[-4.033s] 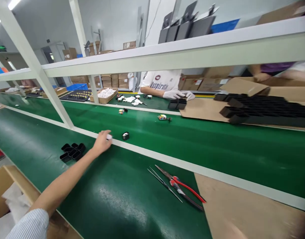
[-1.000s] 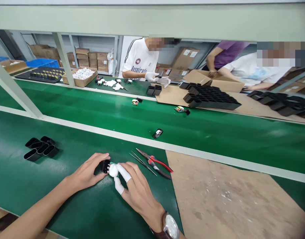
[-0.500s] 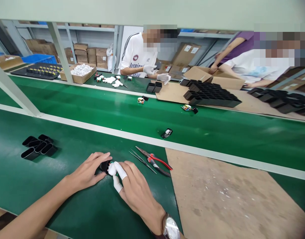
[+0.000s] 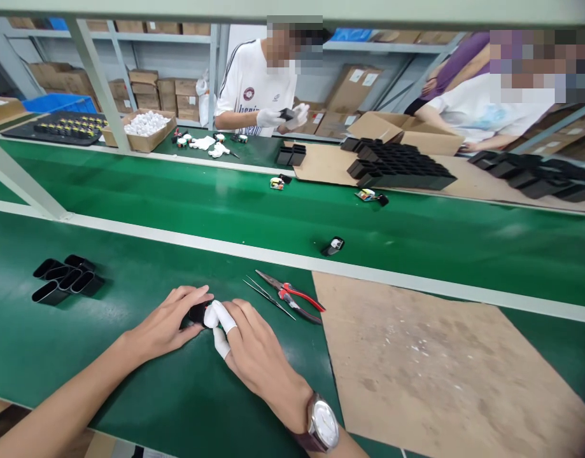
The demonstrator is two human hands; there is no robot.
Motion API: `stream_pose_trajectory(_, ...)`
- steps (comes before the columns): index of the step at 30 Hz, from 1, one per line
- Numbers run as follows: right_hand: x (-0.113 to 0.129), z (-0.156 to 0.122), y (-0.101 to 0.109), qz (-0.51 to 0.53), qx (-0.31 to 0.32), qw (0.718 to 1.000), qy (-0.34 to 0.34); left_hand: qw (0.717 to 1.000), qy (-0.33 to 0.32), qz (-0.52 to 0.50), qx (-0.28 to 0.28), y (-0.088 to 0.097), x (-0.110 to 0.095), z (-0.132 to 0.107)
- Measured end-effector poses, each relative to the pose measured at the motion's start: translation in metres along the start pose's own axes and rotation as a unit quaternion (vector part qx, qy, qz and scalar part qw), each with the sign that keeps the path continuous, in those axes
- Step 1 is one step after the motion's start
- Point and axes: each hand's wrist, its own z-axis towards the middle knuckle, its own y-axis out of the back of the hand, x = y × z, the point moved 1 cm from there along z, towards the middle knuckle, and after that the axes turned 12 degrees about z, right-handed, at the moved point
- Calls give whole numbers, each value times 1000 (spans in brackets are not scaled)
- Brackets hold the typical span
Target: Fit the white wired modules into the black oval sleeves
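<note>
My left hand (image 4: 170,321) is closed around a small black oval housing (image 4: 197,313), which lies on its side on the green bench with its mouth facing right. My right hand (image 4: 254,350) wears white finger cots on thumb and forefinger and pinches a white rounded part (image 4: 211,316) at that mouth. How far the part sits inside is hidden by the fingers. Beyond my right hand lie metal tweezers (image 4: 269,297) and red-and-black long-nose pliers (image 4: 291,296). Off to the left stand several black housings (image 4: 67,278), grouped together with open tops.
A cardboard sheet (image 4: 416,369) covers the bench at right. Behind a pale rail, a green conveyor belt (image 4: 201,203) carries a filled housing (image 4: 333,245) and two small circuit assemblies (image 4: 277,183). Across it, a gloved co-worker (image 4: 258,89) handles a black piece near stacked black housings (image 4: 401,166).
The white part has moved closer against the housing, and the green piece beside it no longer shows. Items on the belt have shifted right. The co-worker's gloved hands have come together.
</note>
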Motion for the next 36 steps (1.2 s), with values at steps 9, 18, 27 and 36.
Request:
stream_pose_trajectory(9,0,4,7,26,-2,1000,-11,1000,8,-22,-2,-3,-1,1)
stream_pose_trajectory(18,-4,0,7,53,-19,998,8,999,20,-46,-10,-4,0,0)
stream_pose_trajectory(27,-9,-5,5,86,-2,996,14,998,15,-62,-13,-6,-1,0)
stream_pose_trajectory(36,-8,2,2,157,-4,988,4,995,13,-102,-22,-8,-5,-4)
